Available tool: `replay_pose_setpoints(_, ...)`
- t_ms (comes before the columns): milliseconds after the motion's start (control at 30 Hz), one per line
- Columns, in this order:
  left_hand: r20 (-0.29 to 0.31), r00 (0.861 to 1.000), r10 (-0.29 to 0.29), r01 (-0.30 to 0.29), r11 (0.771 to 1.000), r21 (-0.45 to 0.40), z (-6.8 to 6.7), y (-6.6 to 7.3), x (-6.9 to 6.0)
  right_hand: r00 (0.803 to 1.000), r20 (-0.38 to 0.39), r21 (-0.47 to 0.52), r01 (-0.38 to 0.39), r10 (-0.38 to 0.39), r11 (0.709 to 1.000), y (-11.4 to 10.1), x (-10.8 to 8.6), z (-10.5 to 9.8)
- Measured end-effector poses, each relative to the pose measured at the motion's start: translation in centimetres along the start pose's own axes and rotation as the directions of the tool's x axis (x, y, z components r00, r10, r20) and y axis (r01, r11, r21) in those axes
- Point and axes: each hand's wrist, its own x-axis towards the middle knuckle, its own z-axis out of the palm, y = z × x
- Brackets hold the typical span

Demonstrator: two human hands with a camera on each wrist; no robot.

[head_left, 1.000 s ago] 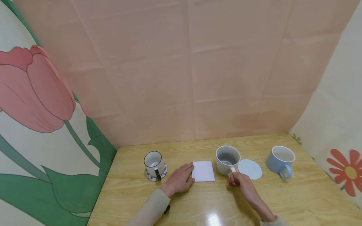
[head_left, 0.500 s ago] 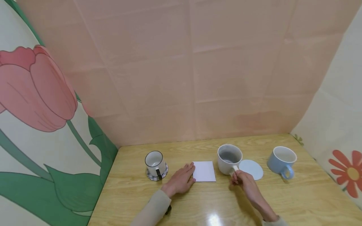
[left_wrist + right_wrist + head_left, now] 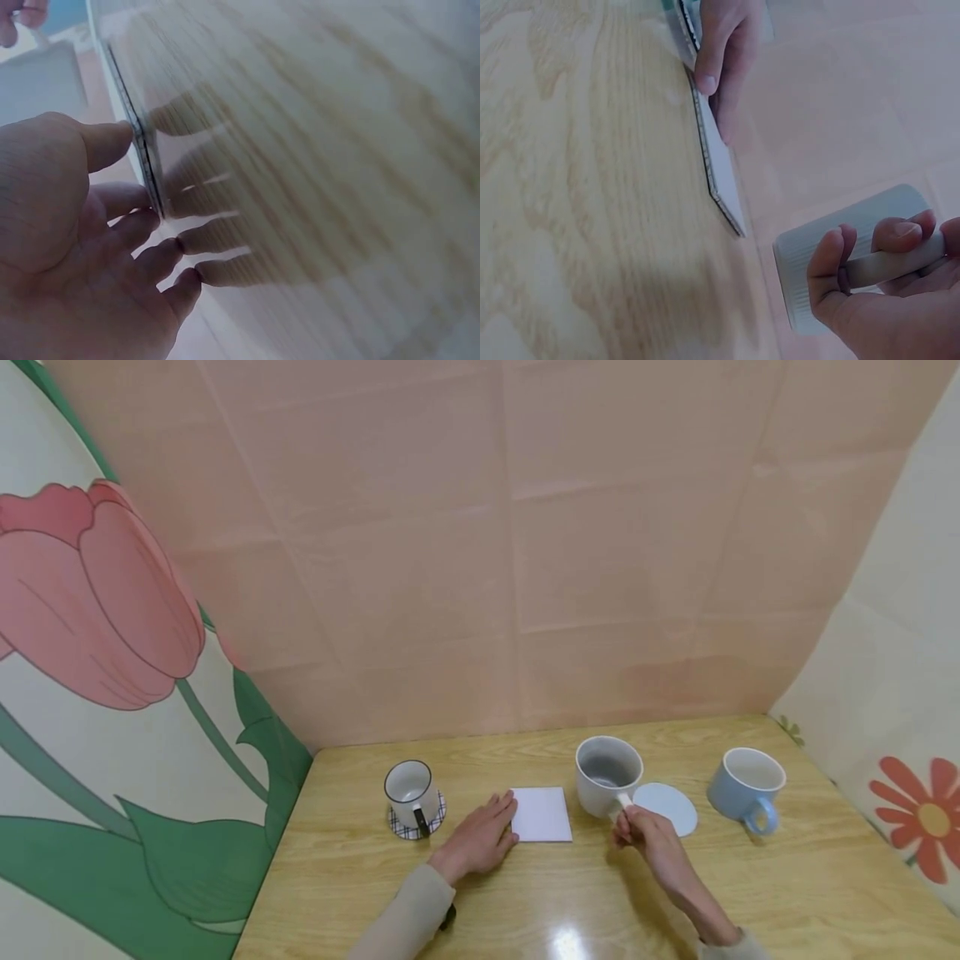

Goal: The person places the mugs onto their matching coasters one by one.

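Note:
My right hand (image 3: 660, 852) grips the handle of a white mug (image 3: 600, 781), which is grey inside. In the right wrist view the fingers curl round the handle, and the ribbed mug (image 3: 832, 259) hangs above the table. My left hand (image 3: 480, 837) lies with extended fingers at the left edge of a white square coaster (image 3: 542, 815). Thumb and fingertips touch that edge in the left wrist view, where the hand (image 3: 82, 217) is seen from below. The mug is just right of the square coaster, beside a round pale blue coaster (image 3: 666, 810).
On the left, a white mug with a black rim (image 3: 411, 789) stands on a round checked coaster (image 3: 401, 832). A blue mug (image 3: 742, 789) stands at the right on the wooden table (image 3: 525, 910). Printed cloths (image 3: 480, 568) rise behind and beside it.
The white mug in my right hand has risen slightly off the table. My left hand stays at the square coaster's edge.

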Motion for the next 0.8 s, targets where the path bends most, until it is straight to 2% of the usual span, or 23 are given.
replay_pose_setpoints(233, -0.009, 1.000, 0.000, 0.000, 1.000, 0.001, 0.1, 0.0, 0.1, 1.000, 0.021, -0.003, 0.022, -0.022, 1.000, -0.4, 0.1, 0.1)
replay_pose_setpoints(467, -0.022, 1.000, 0.007, -0.006, 1.000, 0.008, 0.0, -0.1, 0.2, 1.000, 0.026, -0.030, 0.008, -0.007, 1.000, -0.8, 0.2, 0.2)
replay_pose_setpoints(800, -0.008, 1.000, -0.001, 0.001, 1.000, 0.010, 0.0, -0.1, 0.3, 0.999, 0.035, -0.034, 0.015, -0.014, 0.999, -1.5, 0.2, 0.6)
